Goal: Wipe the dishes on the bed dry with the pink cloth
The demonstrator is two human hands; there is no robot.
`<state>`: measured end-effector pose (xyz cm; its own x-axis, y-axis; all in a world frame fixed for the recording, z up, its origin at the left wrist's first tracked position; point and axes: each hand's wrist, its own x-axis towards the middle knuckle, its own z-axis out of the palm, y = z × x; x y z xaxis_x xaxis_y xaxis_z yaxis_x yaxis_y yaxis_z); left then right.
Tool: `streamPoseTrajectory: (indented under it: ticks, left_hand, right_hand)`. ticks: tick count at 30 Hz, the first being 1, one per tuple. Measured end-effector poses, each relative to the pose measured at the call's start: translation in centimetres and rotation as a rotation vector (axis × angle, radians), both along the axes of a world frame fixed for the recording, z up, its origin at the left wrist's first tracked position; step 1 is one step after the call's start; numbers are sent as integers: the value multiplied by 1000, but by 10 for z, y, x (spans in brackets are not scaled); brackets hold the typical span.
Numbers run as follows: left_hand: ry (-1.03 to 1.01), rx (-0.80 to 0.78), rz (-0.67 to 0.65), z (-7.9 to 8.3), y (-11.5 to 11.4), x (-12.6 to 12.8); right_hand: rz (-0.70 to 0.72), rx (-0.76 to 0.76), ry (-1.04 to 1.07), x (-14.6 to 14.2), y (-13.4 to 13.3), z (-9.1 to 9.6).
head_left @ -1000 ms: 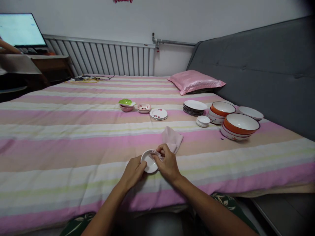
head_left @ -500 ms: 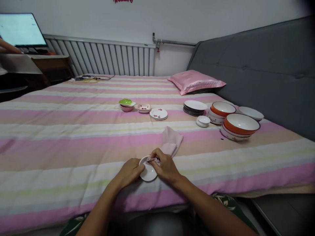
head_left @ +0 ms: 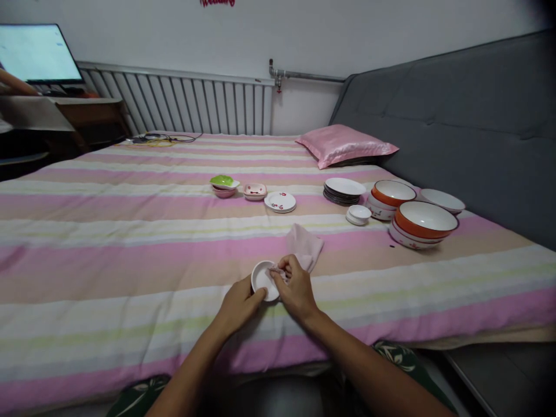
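Note:
A small white dish (head_left: 262, 280) is tilted up near the front of the bed, gripped at its left side by my left hand (head_left: 240, 305), thumb on the rim. My right hand (head_left: 297, 289) pinches a bunched end of a pale pink cloth (head_left: 304, 243) against the inside of the dish. The cloth's loose part trails away onto the striped bedcover (head_left: 165, 272). Beyond the hands, at the right, is a stack of similar small white dishes (head_left: 359, 214).
Flowered white plates (head_left: 280, 201), pink square dishes (head_left: 254, 190) and a green leaf-shaped dish (head_left: 223, 180) lie mid-bed. At right stand stacked plates (head_left: 344, 187) and orange-rimmed bowls (head_left: 425, 220). A pink pillow (head_left: 345, 145) rests by the grey headboard (head_left: 456, 110). Cables (head_left: 165, 139) lie far left.
Both hands have moved slightly up and away from me with the dish, which is now tilted more. The pinched cloth end has shifted along inside it.

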<state>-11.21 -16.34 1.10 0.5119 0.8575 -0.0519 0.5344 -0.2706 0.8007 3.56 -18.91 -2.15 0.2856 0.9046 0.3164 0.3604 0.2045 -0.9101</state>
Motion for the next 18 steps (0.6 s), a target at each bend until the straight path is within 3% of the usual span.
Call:
streamPoseTrajectory:
  ticks: [6, 14, 18]
  left_hand:
    - [-73, 2, -84, 3, 4, -3]
    - [54, -17, -183, 8, 7, -13]
    - [79, -15, -157, 7, 7, -12]
  right_hand:
    - [53, 18, -60, -1, -2, 0]
    - [153, 38, -148, -2, -6, 5]
    - [141, 33, -142, -2, -5, 5]
